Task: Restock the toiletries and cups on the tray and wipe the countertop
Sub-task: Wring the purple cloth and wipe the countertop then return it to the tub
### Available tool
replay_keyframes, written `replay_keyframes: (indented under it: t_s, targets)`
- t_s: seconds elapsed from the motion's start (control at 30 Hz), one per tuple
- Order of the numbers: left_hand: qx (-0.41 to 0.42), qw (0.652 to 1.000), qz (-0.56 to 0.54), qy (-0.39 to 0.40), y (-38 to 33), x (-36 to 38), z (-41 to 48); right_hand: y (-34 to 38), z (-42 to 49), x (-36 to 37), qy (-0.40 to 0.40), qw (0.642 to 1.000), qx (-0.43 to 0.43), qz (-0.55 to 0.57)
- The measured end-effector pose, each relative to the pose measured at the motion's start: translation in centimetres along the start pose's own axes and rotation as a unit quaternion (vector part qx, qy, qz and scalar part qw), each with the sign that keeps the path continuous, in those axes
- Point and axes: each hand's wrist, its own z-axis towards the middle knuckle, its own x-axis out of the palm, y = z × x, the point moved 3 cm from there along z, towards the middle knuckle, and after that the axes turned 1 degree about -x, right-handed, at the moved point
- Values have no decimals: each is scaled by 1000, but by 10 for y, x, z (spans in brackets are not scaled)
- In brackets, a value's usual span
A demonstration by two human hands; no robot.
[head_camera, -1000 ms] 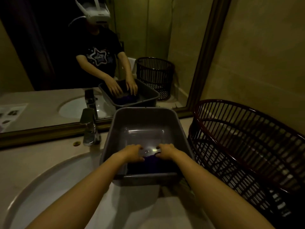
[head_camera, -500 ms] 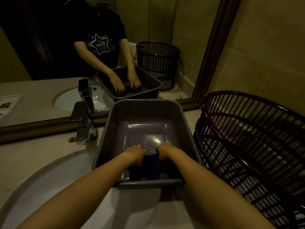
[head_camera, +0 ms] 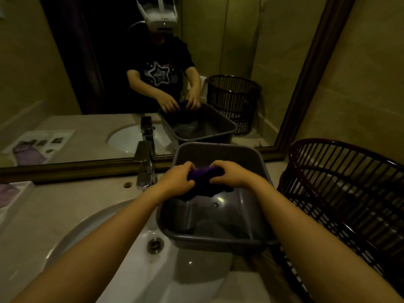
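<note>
A dark purple cloth (head_camera: 202,180) is bunched up above a grey plastic basin (head_camera: 220,239). My left hand (head_camera: 178,179) grips its left end and my right hand (head_camera: 229,173) grips its right end, both closed tight around it. The cloth hangs a little way above the water in the basin. The basin rests partly over the right side of the white sink (head_camera: 122,248) and partly on the beige countertop (head_camera: 54,206).
A dark red slatted basket (head_camera: 349,184) stands right of the basin, close to my right forearm. A chrome tap (head_camera: 145,167) stands behind the sink, left of the basin. A mirror with a brown frame (head_camera: 65,169) runs along the back. A printed sheet (head_camera: 11,193) lies at far left.
Both hands were down in the basin on the cloth. They have risen with the cloth bunched between them, out of the water.
</note>
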Motion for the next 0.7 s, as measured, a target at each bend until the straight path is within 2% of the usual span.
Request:
replay_keyframes:
  t_s: [0.13,0.27,0.47,0.7]
  targets:
    - [16,999,-24,-44,14,-51,-40,57,-8,1,-13,998,-67,-1]
    - [13,998,-20,-65,49,-93,-99,118,-14,34,-47,990,-128,-34]
    - [-18,998,0,-60,154,-137,-210,213,-23,151,-9,984,-174,-35]
    - [-81,996,-16,-36,279,-148,-334,293,-43,302,36,985,-171,-3]
